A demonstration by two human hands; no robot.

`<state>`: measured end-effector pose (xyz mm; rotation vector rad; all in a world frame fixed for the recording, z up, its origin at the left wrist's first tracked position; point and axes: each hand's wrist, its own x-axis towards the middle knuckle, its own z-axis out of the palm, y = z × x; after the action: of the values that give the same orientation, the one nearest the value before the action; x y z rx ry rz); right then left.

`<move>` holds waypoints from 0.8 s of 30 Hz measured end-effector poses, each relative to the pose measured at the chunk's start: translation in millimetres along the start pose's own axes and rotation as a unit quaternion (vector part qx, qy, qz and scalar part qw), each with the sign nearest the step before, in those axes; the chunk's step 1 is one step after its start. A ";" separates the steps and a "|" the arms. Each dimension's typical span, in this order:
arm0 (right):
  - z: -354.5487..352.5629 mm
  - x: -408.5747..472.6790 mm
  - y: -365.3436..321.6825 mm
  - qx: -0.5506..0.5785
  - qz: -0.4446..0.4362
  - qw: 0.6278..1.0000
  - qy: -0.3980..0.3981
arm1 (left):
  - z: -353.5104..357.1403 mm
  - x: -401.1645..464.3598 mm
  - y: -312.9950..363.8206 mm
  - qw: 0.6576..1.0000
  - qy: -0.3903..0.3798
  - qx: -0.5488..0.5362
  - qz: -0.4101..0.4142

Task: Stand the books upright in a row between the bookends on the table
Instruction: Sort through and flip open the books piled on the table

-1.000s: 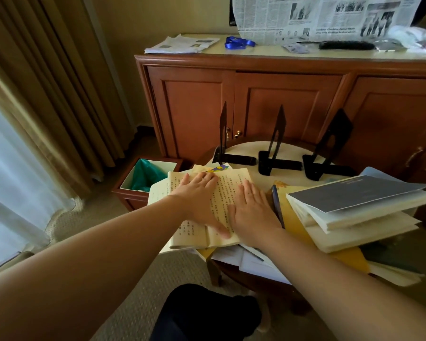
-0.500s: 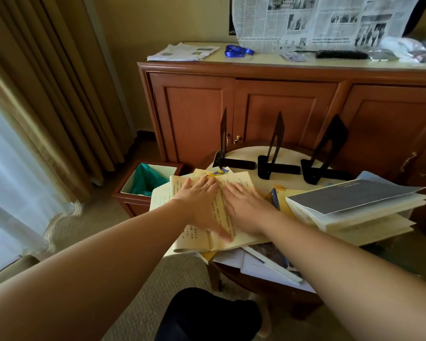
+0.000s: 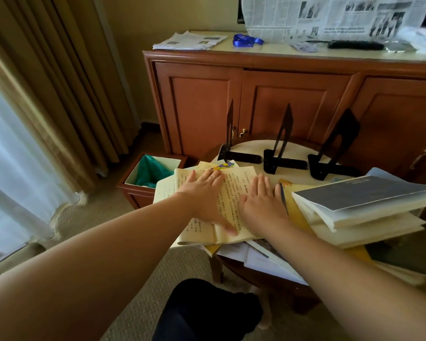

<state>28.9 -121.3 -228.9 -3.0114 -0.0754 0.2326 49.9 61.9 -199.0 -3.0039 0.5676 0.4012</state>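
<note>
An open book (image 3: pixel 234 190) with yellowed pages of vertical print lies flat at the near left of the small round table (image 3: pixel 252 150). My left hand (image 3: pixel 204 193) rests palm down on its left page with fingers spread. My right hand (image 3: pixel 262 204) lies flat on the right page near its edge. Neither hand grips anything. Three black metal bookends (image 3: pixel 229 143) (image 3: pixel 282 150) (image 3: pixel 336 153) stand in a row at the back of the table with nothing between them. A stack of thick books (image 3: pixel 359 210) topped by a grey cover lies at the right, over a yellow book (image 3: pixel 296 200).
A wooden cabinet (image 3: pixel 293 99) stands right behind the table, with newspapers (image 3: pixel 190 40) on top. A bin with a green liner (image 3: pixel 153 171) sits on the carpet to the left. Curtains (image 3: pixel 47 94) hang at the far left. Loose papers (image 3: pixel 256 259) stick out under the books.
My right hand has slid right across the page, from beside the left hand to the book's right edge. My left hand stays flat in place.
</note>
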 end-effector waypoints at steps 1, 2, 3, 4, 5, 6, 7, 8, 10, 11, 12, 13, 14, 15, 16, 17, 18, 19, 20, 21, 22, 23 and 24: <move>1.2 -10.8 2.2 -0.011 -0.013 1.000 -0.007 | -1.2 -0.6 0.8 1.000 0.001 0.002 -0.002; 3.0 -20.5 3.9 -0.019 -0.029 0.999 -0.015 | -2.6 -1.6 1.7 1.000 0.000 0.006 -0.004; 4.5 -29.6 5.4 -0.025 -0.044 0.998 -0.022 | -3.9 -3.1 2.9 1.000 0.000 0.012 -0.003; 5.6 -37.3 7.4 -0.028 -0.058 0.998 -0.026 | -6.0 -5.5 4.6 1.000 0.001 0.019 -0.001; 5.8 -43.5 9.6 -0.028 -0.069 0.997 -0.029 | -8.2 -8.0 6.1 1.000 0.004 0.028 0.000; 6.0 -47.7 11.6 -0.025 -0.077 0.996 -0.030 | -9.7 -11.2 7.4 0.999 0.010 0.039 0.002; 5.1 -49.5 12.9 -0.019 -0.082 0.996 -0.033 | -10.8 -14.7 8.2 0.999 0.022 0.049 0.001; 3.4 -49.9 13.5 -0.015 -0.084 0.996 -0.038 | -12.5 -20.2 9.1 0.997 0.040 0.058 -0.004; 0.0 -49.1 12.5 0.002 -0.082 0.995 -0.051 | -11.2 -32.9 9.0 0.993 0.097 0.052 -0.041; -1.0 -49.0 11.9 0.008 -0.081 0.995 -0.056 | -7.3 -39.5 7.9 0.988 0.132 0.028 -0.079; -0.5 -48.8 11.4 0.013 -0.080 0.995 -0.056 | -2.2 -46.6 6.4 0.978 0.166 -0.006 -0.130; 0.5 -48.8 11.0 0.017 -0.078 0.995 -0.055 | 2.6 -53.9 4.6 0.963 0.188 -0.043 -0.186; 2.1 -48.4 11.0 0.023 -0.077 0.996 -0.050 | 6.0 -60.5 2.7 0.951 0.185 -0.071 -0.238; 2.7 -48.3 10.9 0.028 -0.076 0.996 -0.046 | 7.8 -65.8 0.6 0.943 0.157 -0.095 -0.279; 2.5 -48.2 11.2 0.031 -0.075 0.996 -0.046 | 8.5 -69.9 -1.4 0.937 0.122 -0.124 -0.303; 1.7 -48.1 11.3 0.033 -0.076 0.996 -0.046 | 8.4 -72.0 -3.0 0.932 0.096 -0.161 -0.311; 0.3 -48.3 11.7 0.036 -0.077 0.995 -0.046 | 6.5 -73.2 -3.5 0.927 0.088 -0.200 -0.306; -2.3 -49.5 11.5 0.036 -0.077 0.995 -0.051 | 3.6 -73.7 -3.3 0.922 0.101 -0.236 -0.291; -4.2 -50.2 11.4 0.040 -0.079 0.995 -0.054 | -1.0 -74.0 -1.5 0.916 0.122 -0.270 -0.271; -7.3 -51.7 11.0 0.049 -0.079 0.994 -0.059 | -6.5 -73.9 1.7 0.904 0.138 -0.316 -0.251; -8.4 -50.8 11.2 0.063 -0.078 0.993 -0.060 | -11.9 -73.3 5.9 0.886 0.142 -0.376 -0.232; -9.2 -49.1 11.7 0.080 -0.077 0.992 -0.060 | -17.1 -72.9 11.0 0.859 0.136 -0.445 -0.214; -10.0 -46.5 12.5 0.102 -0.076 0.990 -0.057 | -22.9 -73.0 16.3 0.829 0.125 -0.506 -0.200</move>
<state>-14.9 -137.6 -213.7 -2.7717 -0.2739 0.3723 -16.2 69.9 -157.8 -4.0683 -0.4849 0.3403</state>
